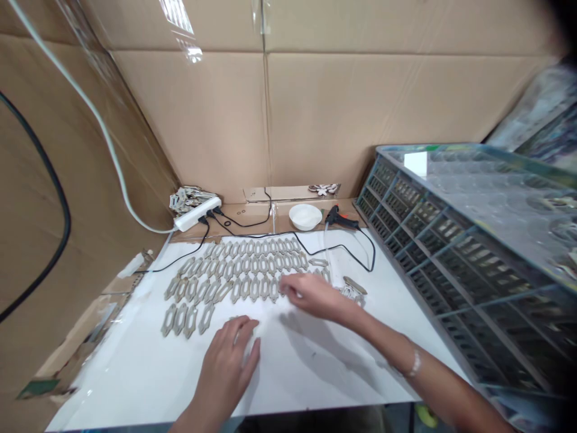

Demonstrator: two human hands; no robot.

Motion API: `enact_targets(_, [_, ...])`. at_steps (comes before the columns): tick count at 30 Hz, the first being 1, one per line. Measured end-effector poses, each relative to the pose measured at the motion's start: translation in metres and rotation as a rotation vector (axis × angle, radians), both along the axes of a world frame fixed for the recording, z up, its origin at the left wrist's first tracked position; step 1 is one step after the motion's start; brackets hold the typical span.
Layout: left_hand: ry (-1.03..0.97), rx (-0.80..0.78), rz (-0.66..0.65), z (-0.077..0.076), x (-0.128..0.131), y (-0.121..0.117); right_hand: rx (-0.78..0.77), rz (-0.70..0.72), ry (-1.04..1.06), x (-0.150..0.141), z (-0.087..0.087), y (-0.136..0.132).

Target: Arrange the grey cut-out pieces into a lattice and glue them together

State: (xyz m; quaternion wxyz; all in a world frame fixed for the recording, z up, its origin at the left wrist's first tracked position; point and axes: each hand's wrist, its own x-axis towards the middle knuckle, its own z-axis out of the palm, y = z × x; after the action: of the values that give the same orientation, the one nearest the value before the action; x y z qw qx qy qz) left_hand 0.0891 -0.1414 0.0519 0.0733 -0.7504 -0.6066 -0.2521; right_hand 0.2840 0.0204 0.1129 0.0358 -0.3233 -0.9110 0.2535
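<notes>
Rows of small grey-beige oblong pieces [255, 264] with a slot through the middle lie on the white tabletop [288, 373]. My right hand [311, 293] is at the right end of the third row, thumb and fingertips pinched together. Whatever sits in that pinch is hidden by the fingers. Lower down, my left hand [228, 361] rests over the table, thumb and fingers apart and slightly bent. A sliver of something pale shows by its fingertips, too little to name. Left of that hand a short front row of oblong pieces [180, 319] lies flat.
At the back are a white bowl [305, 216], a black glue gun [341, 218] and a white power strip [197, 213] with black cords. Small loose parts [351, 293] lie right of my right hand. A large grey crate [433, 240] lines the right; cardboard walls enclose back and left.
</notes>
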Motion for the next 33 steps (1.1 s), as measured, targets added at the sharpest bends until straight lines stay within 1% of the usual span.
enact_targets(3, [-0.026, -0.067, -0.119, 0.002, 0.018, 0.010, 0.062, -0.122, -0.222, 0.067, 0.002, 0.017])
enact_targets(5, [-0.031, -0.147, -0.230, 0.006, 0.033, 0.022, 0.060, -0.163, -0.342, 0.099, -0.002, 0.022])
enact_targets(7, [-0.004, -0.218, -0.342, 0.009, 0.050, 0.038, 0.049, -0.181, -0.401, 0.116, -0.008, 0.023])
enact_targets(9, [0.041, -0.263, -0.435, 0.010, 0.068, 0.056, 0.057, -0.203, -0.422, 0.122, -0.014, 0.022])
enact_targets(12, [0.107, -0.278, -0.514, 0.002, 0.093, 0.080, 0.070, -0.212, -0.409, 0.122, -0.018, 0.023])
enact_targets(15, [0.152, -0.268, -0.522, -0.007, 0.112, 0.093, 0.032, -0.183, -0.340, 0.125, -0.020, 0.028])
enact_targets(17, [0.169, -0.262, -0.513, -0.010, 0.119, 0.095, -0.005, -0.171, -0.279, 0.131, -0.021, 0.033])
enact_targets(20, [0.200, -0.235, -0.483, -0.013, 0.124, 0.088, -0.038, -0.150, -0.211, 0.139, -0.022, 0.040])
enact_targets(23, [0.230, -0.209, -0.439, -0.016, 0.120, 0.074, -0.015, -0.161, -0.153, 0.139, -0.019, 0.043])
enact_targets(26, [0.275, -0.177, -0.408, -0.019, 0.110, 0.058, 0.049, -0.157, -0.049, 0.124, -0.013, 0.035])
enact_targets(27, [0.297, -0.161, -0.403, -0.021, 0.105, 0.052, 0.079, -0.131, -0.012, 0.116, -0.012, 0.031])
enact_targets(29, [0.330, -0.117, -0.381, -0.023, 0.093, 0.041, 0.173, -0.037, 0.048, 0.098, -0.015, 0.018])
enact_targets(31, [0.332, -0.058, -0.327, -0.025, 0.080, 0.030, 0.327, 0.071, 0.088, 0.077, -0.022, 0.003])
enact_targets(33, [0.305, 0.008, -0.244, -0.026, 0.064, 0.019, 0.478, 0.169, 0.093, 0.057, -0.033, -0.012])
